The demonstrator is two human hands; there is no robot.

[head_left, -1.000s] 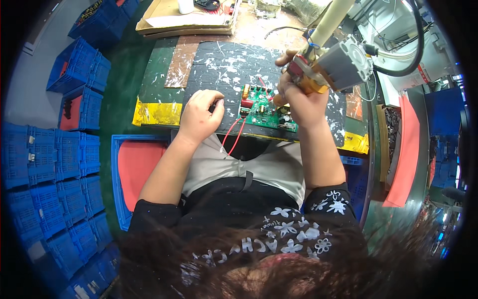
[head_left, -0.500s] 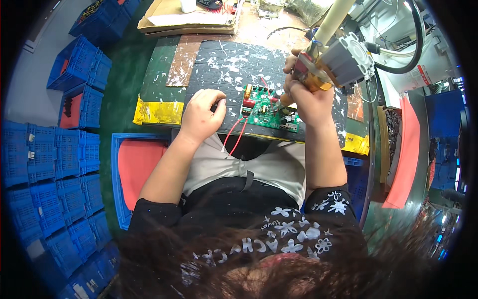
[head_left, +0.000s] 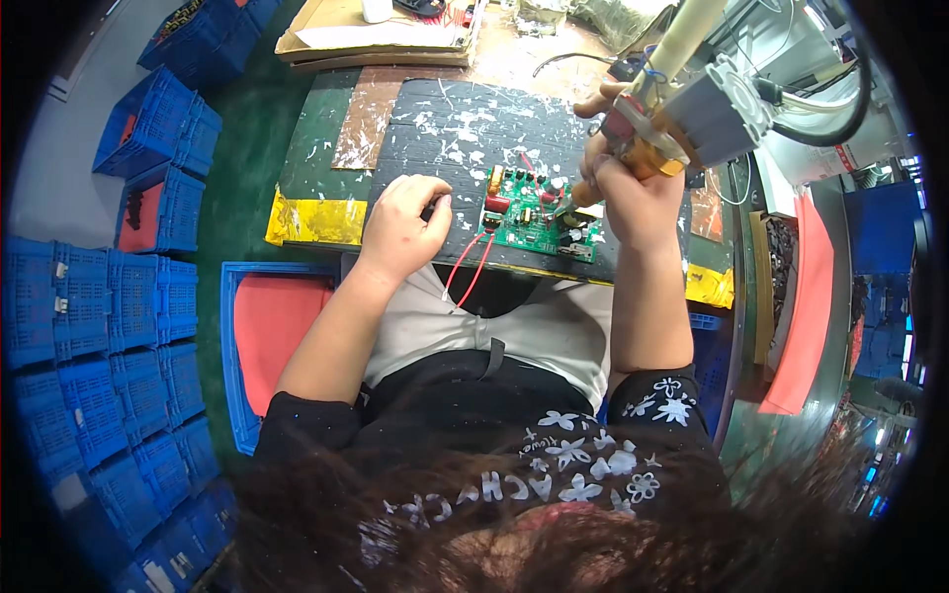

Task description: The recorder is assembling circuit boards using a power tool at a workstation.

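My right hand [head_left: 633, 193] is wrapped round a glue gun [head_left: 647, 133] with a long pale tube, a grey housing and orange-brown parts. Its tapered nozzle points down to the left, at the right part of a green circuit board [head_left: 529, 235]; whether the tip touches it I cannot tell. The board carries capacitors and red and black parts. Two red wires [head_left: 465, 267] loop off its left edge, over the table's front edge. Left of the board, my left hand [head_left: 403, 222] rests loosely curled on the dark mat [head_left: 415, 138], with nothing visible in it.
White splatters dot the mat. Yellow tape [head_left: 316, 219] marks the table's front corners. A cardboard tray [head_left: 376, 54] stands at the back left. Blue crates [head_left: 84, 306] are stacked left; a blue bin with red lining [head_left: 282, 336] sits beside my left forearm. A black hose [head_left: 860, 89] hangs right.
My right hand and the glue gun have shifted slightly to the right, and the nozzle has moved right over the board. The left hand stays in place.
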